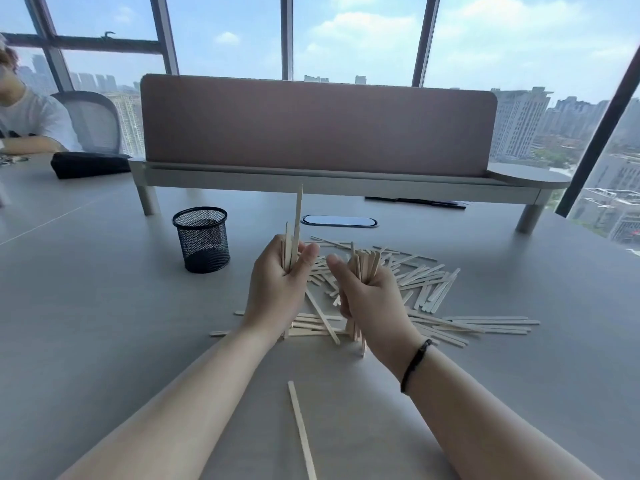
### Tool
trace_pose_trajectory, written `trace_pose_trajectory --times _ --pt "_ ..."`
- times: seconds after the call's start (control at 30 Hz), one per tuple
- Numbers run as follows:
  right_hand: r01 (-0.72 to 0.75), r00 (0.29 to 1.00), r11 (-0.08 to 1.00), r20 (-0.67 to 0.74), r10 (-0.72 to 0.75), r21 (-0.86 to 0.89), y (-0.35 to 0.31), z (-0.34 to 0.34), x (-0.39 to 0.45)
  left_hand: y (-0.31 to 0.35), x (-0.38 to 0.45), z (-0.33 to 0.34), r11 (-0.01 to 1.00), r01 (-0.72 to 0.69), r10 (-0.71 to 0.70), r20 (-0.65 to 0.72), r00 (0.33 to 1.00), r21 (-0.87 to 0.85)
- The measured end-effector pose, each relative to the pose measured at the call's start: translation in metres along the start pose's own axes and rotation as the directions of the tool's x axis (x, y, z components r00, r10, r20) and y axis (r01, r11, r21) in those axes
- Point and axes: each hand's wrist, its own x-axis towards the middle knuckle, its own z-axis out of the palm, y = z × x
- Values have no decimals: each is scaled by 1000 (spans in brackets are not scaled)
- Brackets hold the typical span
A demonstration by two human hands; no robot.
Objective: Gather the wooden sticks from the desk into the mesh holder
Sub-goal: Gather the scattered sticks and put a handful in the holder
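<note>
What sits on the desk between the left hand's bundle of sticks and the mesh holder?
Nothing: in the head view, the desk is bare between the left hand with its bundle of sticks and the mesh holder.

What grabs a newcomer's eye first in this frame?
Both fists at centre: the left hand and right hand each grip an upright bundle of wooden sticks. Behind and right of them, a loose pile of sticks sprawls across the desk. The black mesh holder stands left of the hands.
</note>
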Motion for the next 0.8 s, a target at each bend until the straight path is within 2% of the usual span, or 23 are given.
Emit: trace_pose_trajectory --times 0.13,0.2,0.37,0.53,0.67,0.8 --pt "-17 999 997 -46 20 71 -6 0 0 -5 0 1 989 126 -127 -7 992 -79" --pt "5 999 999 -49 -2 50 -6 0 0 -3 1 -1 980 148 -155 -40 987 -136" --pt "-44 999 999 -10 44 24 -5 3 -3 6 1 -3 978 96 -118 -108 987 -186" --pt "-76 997 979 -16 81 191 -8 -2 0 10 -1 -3 983 24 -39 -81 996 -184" --pt "-43 999 995 27 40 93 -5 -1 -2 14 -3 -2 992 15 -17 -17 1000 -122" --pt "-62 998 995 21 61 72 -3 0 -1 12 -4 -5 991 100 -84 169 982 -88"
